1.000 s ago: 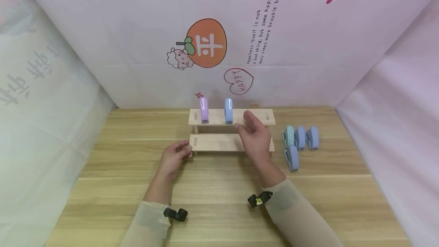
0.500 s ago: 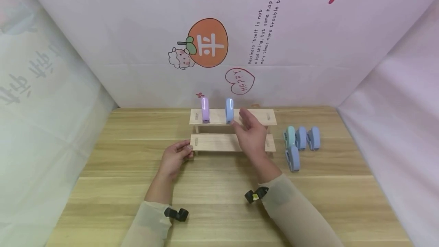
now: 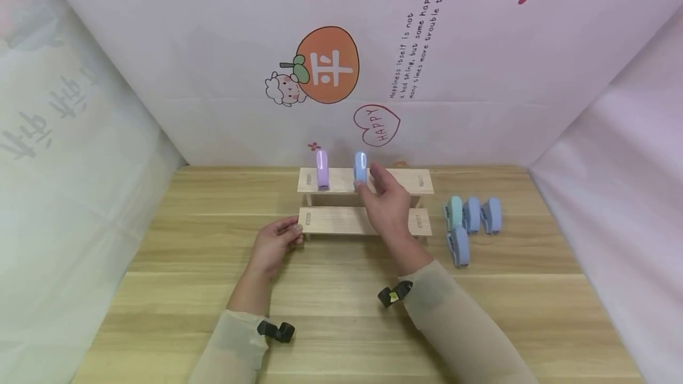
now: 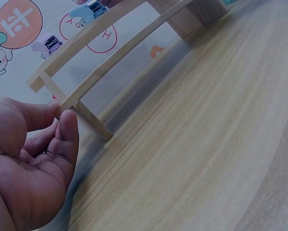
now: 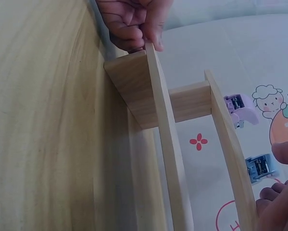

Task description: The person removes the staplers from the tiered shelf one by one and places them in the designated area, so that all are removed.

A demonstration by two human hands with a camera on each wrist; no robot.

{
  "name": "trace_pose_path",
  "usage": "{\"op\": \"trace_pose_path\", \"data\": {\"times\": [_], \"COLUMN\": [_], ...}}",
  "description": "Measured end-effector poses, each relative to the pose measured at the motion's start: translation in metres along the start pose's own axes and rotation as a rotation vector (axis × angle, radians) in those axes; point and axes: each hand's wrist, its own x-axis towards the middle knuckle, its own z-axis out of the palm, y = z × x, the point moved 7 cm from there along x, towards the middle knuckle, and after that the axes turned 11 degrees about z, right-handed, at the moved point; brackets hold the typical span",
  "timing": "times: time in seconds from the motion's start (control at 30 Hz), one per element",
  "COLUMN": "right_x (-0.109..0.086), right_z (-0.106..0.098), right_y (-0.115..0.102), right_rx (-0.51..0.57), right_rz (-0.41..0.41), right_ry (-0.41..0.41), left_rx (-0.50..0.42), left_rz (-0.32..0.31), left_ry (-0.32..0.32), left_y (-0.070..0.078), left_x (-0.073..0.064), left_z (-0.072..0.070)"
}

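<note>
A small two-tier wooden shelf stands on the table against the back cloth. On its upper board are a purple stapler at the left and a blue stapler near the middle. My left hand pinches the left end of the lower board between thumb and fingers, seen closely in the left wrist view. Beside the blue stapler is my right hand, its thumb in front of the stapler's lower end and its fingers to the right. Whether it touches the stapler, I cannot tell.
Several more staplers stand on the table right of the shelf: a mint-green stapler and blue ones, with one blue stapler nearer the front. Printed white cloth walls the table at the back and sides.
My right hand has moved slightly left along the upper board, up to the blue stapler. My left hand keeps its hold on the lower board, and the staplers stay in place.
</note>
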Motion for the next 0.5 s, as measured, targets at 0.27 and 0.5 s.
{"op": "trace_pose_path", "data": {"times": [0.27,0.5], "right_x": [0.004,0.007], "right_z": [0.01,0.015], "right_y": [-0.007,-0.009], "right_rx": [-0.042,-0.108], "right_rz": [-0.043,-0.039], "right_ry": [-0.022,-0.01], "left_rx": [0.005,0.011], "left_rz": [0.0,0.013], "left_ry": [0.0,0.002], "left_y": [0.003,0.002], "left_x": [-0.001,-0.002], "left_z": [0.001,0.001]}}
